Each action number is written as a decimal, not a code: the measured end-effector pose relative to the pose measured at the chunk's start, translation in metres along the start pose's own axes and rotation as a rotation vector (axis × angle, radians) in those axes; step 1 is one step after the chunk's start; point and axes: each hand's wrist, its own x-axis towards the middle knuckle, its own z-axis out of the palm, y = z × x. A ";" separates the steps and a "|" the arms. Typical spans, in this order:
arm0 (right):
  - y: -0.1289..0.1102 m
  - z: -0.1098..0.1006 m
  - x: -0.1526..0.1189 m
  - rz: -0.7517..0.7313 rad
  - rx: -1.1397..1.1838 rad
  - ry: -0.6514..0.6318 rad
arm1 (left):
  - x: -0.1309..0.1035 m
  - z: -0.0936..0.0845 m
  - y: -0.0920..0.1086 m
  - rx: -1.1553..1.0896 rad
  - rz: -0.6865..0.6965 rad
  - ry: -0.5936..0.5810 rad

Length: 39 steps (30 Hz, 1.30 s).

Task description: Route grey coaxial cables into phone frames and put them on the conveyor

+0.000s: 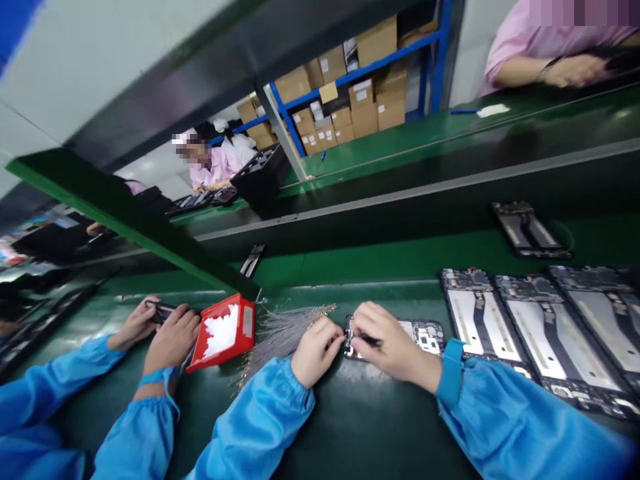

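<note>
An opened phone [430, 333] lies on the green bench in front of me, its circuit parts exposed. My left hand [316, 351] is closed in a pinch at the phone's left end; whatever lies between its fingertips is too small to make out. Over the same end, my right hand [390, 343] is bent with closed fingers, and a small dark piece shows beneath them, its kind unclear. A bundle of thin grey cables [283, 333] with gold-coloured ends spreads just left of and behind my left hand.
A red bin [247, 325] of white pieces stands left of the cables. Several opened phones [483, 320] lie in a row at right; another phone [530, 230] lies behind them. A co-worker's hands [173, 340] hold a dark device at left. A green post [150, 227] slants down behind the bin.
</note>
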 end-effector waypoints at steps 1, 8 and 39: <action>0.000 -0.001 0.000 0.040 0.082 0.009 | -0.001 0.000 0.001 0.005 0.013 -0.008; 0.001 -0.001 0.004 0.221 0.320 -0.090 | 0.000 -0.005 0.004 0.108 0.033 -0.022; 0.007 0.004 0.004 0.272 0.150 -0.095 | -0.001 -0.002 0.006 0.386 0.165 0.017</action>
